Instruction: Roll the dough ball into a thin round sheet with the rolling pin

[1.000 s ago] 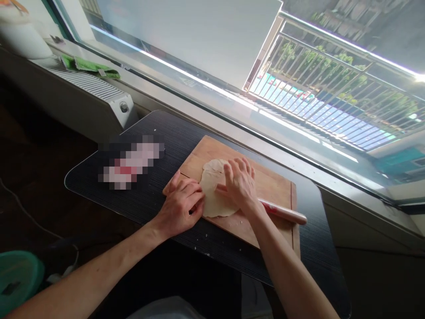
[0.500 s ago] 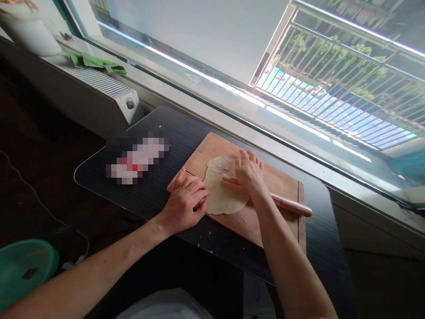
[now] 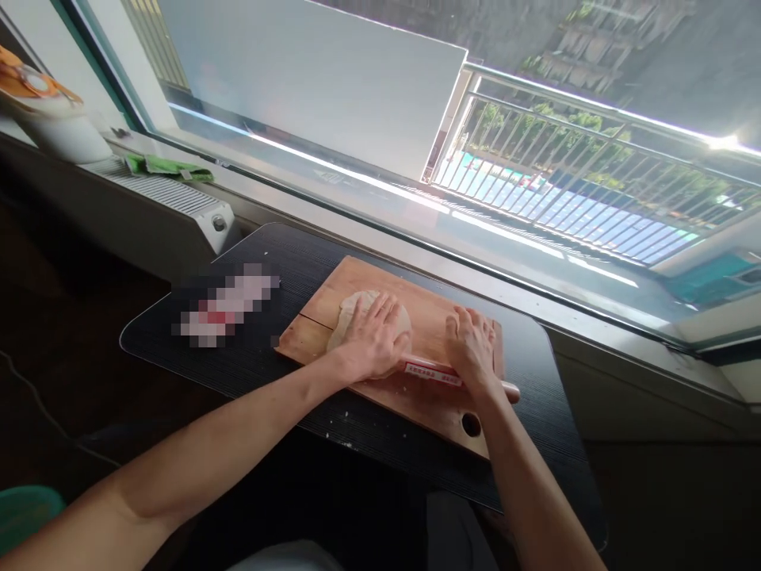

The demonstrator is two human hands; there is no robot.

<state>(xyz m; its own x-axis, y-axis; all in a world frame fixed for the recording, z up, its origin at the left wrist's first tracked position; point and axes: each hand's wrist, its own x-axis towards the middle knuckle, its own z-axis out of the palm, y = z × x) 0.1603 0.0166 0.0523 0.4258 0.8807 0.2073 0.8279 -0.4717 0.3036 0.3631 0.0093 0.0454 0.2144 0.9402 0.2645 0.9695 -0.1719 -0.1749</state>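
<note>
A round, flattened sheet of dough (image 3: 404, 327) lies on the left part of a wooden board (image 3: 425, 313). My left hand (image 3: 374, 333) rests over the dough with its fingers stretched out, hiding much of it. A rolling pin (image 3: 433, 373) with a red-and-white printed label lies across the board, its left end hidden under my left palm. Over the pin's right part is my right hand (image 3: 472, 341), palm down, its fingers extended towards the window above the board. Neither hand has its fingers wrapped around the pin.
The board sits on a dark table (image 3: 219, 369) beside a large window (image 3: 333, 87). A blurred pink-and-red item (image 3: 229, 305) lies at left. Beyond are a radiator (image 3: 172, 194) with a green cloth (image 3: 170, 168) and a white container (image 3: 65, 135). A green basin (image 3: 27, 511) stands lower left.
My left hand has moved from the dough's near left edge onto the dough and the pin's left end. My right hand has shifted right along the pin, off the dough. The view has tilted.
</note>
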